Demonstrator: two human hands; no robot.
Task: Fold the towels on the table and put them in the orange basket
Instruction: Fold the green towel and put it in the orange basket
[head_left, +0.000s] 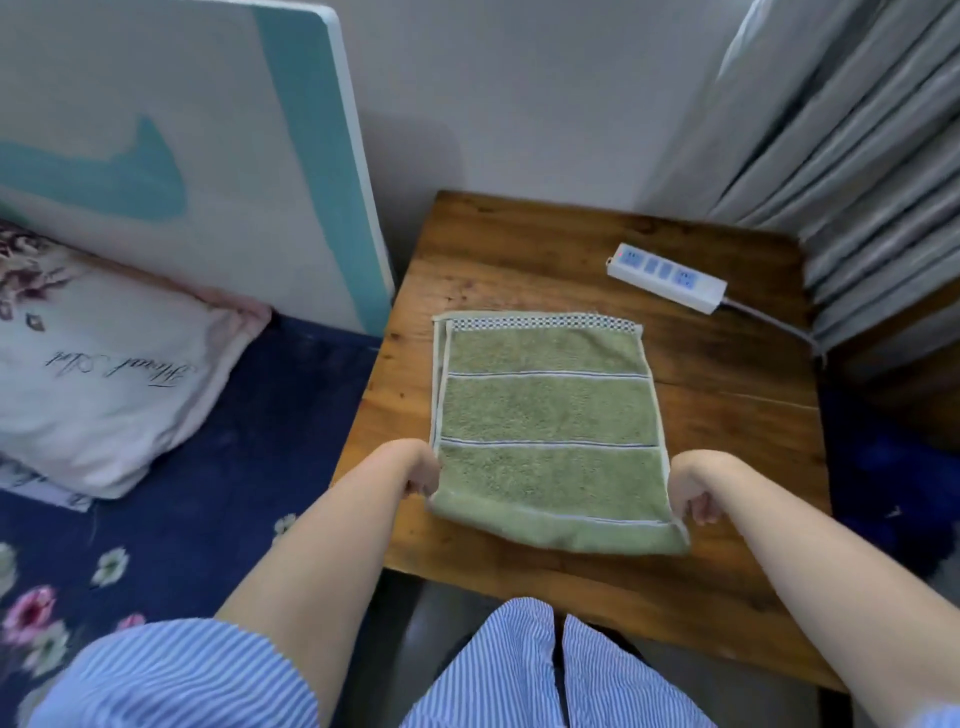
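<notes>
Green towel (548, 431), already doubled over, lies flat on the wooden table (727, 415) in front of me, near the table's middle and a little toward its left side. It is a soft olive green crossed by thin pale stripes, with a small checked band along the far edge at twelve o'clock. At its left side the layers sit slightly offset, so a pale hem of the lower layer shows.

My left hand (422, 474) grips the near left corner of the towel, at about seven o'clock on the cloth, fingers curled round the edge. My right hand (693, 491) grips the near right corner, at about five o'clock, fingers likewise curled round the fabric. Between my hands the near edge is raised a little off the wood and curls over itself, while the far part stays flat.

At one o'clock from the towel, well apart from it, a white power strip (666, 278) with blue sockets lies on the table, its cord (769, 322) running off the right edge. Grey curtains (857, 156) hang beyond at two o'clock.

At nine o'clock, beside the table, is a bed with a dark blue flowered cover (182, 493) and a pale pillow (104, 374) bearing script lettering. A white and teal board (208, 130) leans against the wall behind the pillow. My blue-and-white striped clothing (519, 675) shows at six o'clock
</notes>
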